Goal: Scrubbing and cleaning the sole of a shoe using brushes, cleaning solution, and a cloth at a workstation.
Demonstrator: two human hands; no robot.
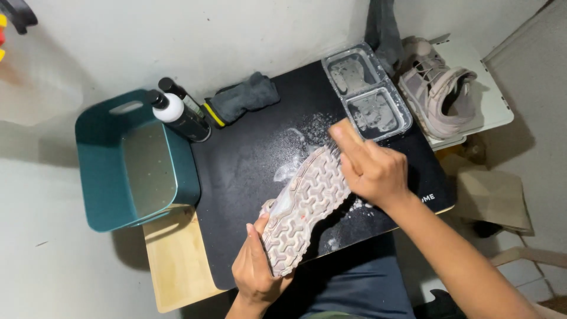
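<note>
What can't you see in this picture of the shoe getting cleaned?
Head view:
- Whatever the right hand holds against the shoe: blurred and hidden by its fingers.
- The shoe's upper: it faces down, sole up.
- Part of the second shoe: behind the clear tray.
- The teal basin contents: glare.

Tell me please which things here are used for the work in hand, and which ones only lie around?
In use:
- shoe, sole up, held by left hand
- right hand on the sole; what it holds is hidden
- black mat with foam

Lying about:
- teal tub of water
- two bottles
- dark cloth
- two-part clear tray
- second shoe
</note>
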